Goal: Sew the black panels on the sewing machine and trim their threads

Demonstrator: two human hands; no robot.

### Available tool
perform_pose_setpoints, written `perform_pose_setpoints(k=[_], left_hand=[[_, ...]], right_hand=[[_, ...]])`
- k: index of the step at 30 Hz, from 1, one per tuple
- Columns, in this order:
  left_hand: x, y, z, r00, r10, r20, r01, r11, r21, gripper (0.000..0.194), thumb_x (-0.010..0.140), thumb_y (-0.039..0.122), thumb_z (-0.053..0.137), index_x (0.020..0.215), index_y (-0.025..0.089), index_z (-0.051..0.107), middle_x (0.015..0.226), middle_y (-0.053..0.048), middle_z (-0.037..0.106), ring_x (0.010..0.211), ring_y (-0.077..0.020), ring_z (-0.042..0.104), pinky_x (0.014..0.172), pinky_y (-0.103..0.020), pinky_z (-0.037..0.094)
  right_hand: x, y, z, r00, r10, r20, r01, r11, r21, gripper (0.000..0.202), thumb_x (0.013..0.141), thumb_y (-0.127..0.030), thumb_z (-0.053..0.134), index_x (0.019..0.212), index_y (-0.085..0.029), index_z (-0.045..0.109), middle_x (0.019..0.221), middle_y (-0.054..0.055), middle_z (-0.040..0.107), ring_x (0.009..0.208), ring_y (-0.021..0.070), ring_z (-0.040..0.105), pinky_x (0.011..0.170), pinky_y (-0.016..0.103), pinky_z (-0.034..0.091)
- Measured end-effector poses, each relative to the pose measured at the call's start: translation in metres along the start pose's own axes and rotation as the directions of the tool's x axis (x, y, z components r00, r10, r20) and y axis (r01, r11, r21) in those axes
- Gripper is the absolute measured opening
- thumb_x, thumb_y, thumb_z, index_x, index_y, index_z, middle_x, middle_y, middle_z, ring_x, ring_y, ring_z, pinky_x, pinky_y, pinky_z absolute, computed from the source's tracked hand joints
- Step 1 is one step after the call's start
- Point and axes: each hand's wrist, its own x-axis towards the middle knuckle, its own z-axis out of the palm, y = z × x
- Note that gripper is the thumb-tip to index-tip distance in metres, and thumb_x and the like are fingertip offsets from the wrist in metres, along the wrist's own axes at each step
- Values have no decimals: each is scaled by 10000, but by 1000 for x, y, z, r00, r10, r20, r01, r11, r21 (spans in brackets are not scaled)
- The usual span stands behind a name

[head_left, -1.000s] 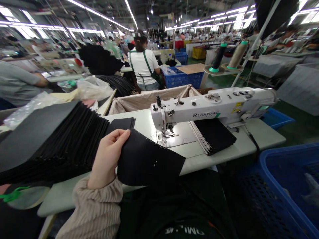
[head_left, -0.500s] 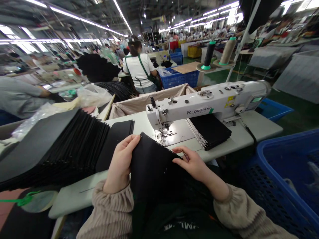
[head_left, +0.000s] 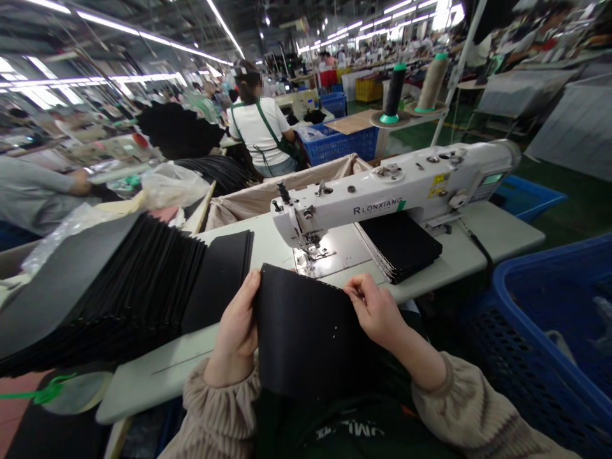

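Observation:
Between my hands, in front of my apron, a flat black fabric panel is held up, with a few small white specks on it. My left hand grips its left edge near the top corner, fingers behind the panel. My right hand pinches the top edge at the right corner, thumb and fingertips together. Just beyond the panel stands a white sewing machine, its needle area lit over a metal plate. Under the machine's arm lies a stack of black panels with pale edges.
Many black panels fan out on the left of the pale table, beside a smaller black stack. A blue basket stands at the right. Thread cones are behind the machine. A person in a white shirt works ahead.
My right hand has closed from a loose, partly spread pose into a pinch on the panel's top edge. The panel has turned flatter toward me, and the view has shifted slightly.

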Motion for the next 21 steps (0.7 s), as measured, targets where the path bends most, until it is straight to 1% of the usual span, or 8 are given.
perform_pose_setpoints(k=[2,4,8,11,14,17,19,21], left_hand=[[-2,-3,0,993,-76,90,80,996,-45,342,884,383,625,1118,143,692,999,-96,747,867,-220,727,767,-289,609],[-5,-5,1,990,-90,105,98,992,-78,355,895,394,603,1107,127,700,983,-110,753,865,-243,734,778,-319,616],[-9,-5,5,995,-90,46,95,990,-102,326,913,369,579,1086,124,705,931,-101,764,801,-233,745,763,-321,625],[-13,-3,8,995,-98,-36,93,988,-123,272,927,330,564,1049,135,709,846,-78,767,695,-207,743,710,-309,633],[-16,-2,13,992,-97,-85,84,987,-139,247,939,298,549,1059,147,703,812,-64,765,645,-191,736,657,-292,633],[-20,-3,19,992,-74,-103,62,991,-117,261,931,293,569,1115,150,686,825,-63,764,627,-191,732,630,-291,632],[-22,-4,22,992,-62,-107,51,994,-100,282,922,297,587,1147,150,674,852,-64,765,619,-192,729,630,-300,633],[-24,-5,23,993,-54,-102,44,995,-91,299,917,305,595,1165,153,666,883,-65,765,631,-196,732,639,-309,634]], right_hand=[[-1,2,1,997,50,-63,-47,998,50,110,976,-321,447,956,-220,482,778,16,602,669,156,583,622,267,414],[-2,3,2,989,104,-110,-88,987,136,122,984,-331,439,934,-224,471,771,7,604,680,149,591,639,259,436],[-2,2,-1,977,170,-127,-129,950,283,138,987,-349,455,926,-225,455,797,7,645,754,148,624,711,264,469],[-1,0,-7,977,200,-73,-164,926,340,167,994,-373,443,932,-221,471,842,16,669,775,144,630,727,263,473],[1,-5,-14,987,159,-6,-151,945,290,201,980,-400,473,1016,-214,542,855,7,669,721,130,609,674,245,460],[3,-11,-16,997,74,39,-79,985,152,276,932,-422,566,1137,-238,574,879,-2,679,701,133,603,654,246,444],[3,-12,-15,997,-1,74,-4,998,63,214,945,-377,551,1113,-253,597,914,4,690,767,148,628,705,256,442],[3,-10,-11,995,-33,92,35,999,-17,143,967,-303,493,1044,-243,598,883,13,688,767,160,636,709,266,432]])
